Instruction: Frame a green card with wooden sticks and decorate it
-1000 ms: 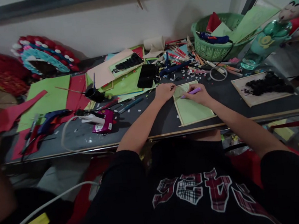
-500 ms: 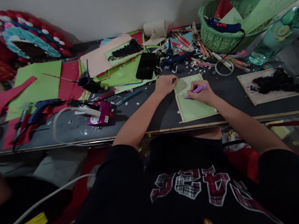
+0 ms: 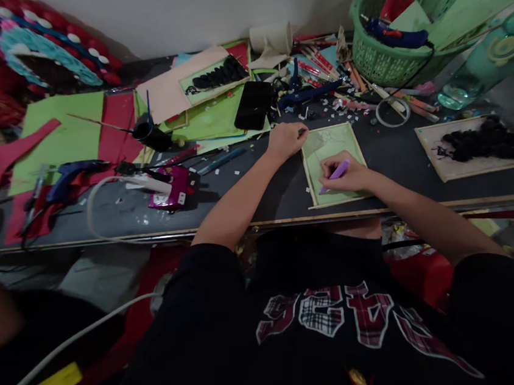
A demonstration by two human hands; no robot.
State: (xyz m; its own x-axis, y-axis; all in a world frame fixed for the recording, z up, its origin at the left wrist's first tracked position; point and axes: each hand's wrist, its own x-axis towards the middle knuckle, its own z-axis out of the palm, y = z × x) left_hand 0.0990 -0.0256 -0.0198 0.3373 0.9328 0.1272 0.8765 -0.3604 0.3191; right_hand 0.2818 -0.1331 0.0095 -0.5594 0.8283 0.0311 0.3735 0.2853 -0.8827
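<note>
My right hand (image 3: 347,174) is closed round a purple pen (image 3: 340,169), its tip low on a light green sheet (image 3: 326,148) edged with thin pale sticks. Faint dark lines are drawn on the sheet's upper part. At the top left corner of this framed sheet rests my left hand (image 3: 286,141), fingers curled in; a small dark bit shows at the fingertips, too small to name. To the right lies another framed panel (image 3: 432,137) bearing a bunched black mass (image 3: 486,144). A black phone (image 3: 252,105) lies just beyond my left hand.
A green basket (image 3: 375,54) and a water bottle (image 3: 478,68) stand at back right. On the left are a blue glue gun (image 3: 69,178), a purple power block (image 3: 176,188) with a white cable, a black cup (image 3: 150,133) and coloured paper (image 3: 62,130). Paper scraps litter the table.
My right hand has moved the pen down the green sheet, towards its lower left corner. My left hand stays at the top left corner. The view has shifted slightly.
</note>
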